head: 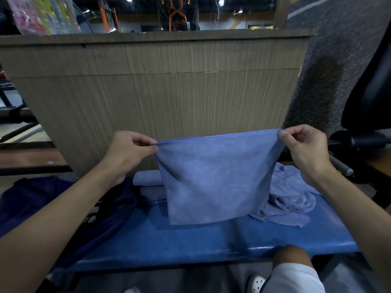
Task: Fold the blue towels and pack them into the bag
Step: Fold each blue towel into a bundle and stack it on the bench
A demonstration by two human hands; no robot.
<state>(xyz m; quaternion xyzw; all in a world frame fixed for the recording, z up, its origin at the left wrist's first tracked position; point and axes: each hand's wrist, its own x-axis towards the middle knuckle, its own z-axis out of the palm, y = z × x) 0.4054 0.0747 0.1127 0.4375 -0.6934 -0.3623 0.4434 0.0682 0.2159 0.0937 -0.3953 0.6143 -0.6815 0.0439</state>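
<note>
Bare knee [292, 255] at the bottom edge, blue bench [169, 240] just beyond. Centre frame, the blue towel [213, 178] hangs above the bench, long top edge stretched left to right, loose end pointing down. Left hand [127, 151] pinches one top corner, right hand [306, 149] pinches the other. Rumpled towel [292, 199] lies lower right.

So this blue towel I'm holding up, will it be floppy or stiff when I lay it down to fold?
Probably floppy: the towel hangs limp from the two corners your left hand and right hand pinch. Likely light, since fingertip pinches alone carry it. Dropped carelessly, it may crumple like the loose towel on the bench.
</note>
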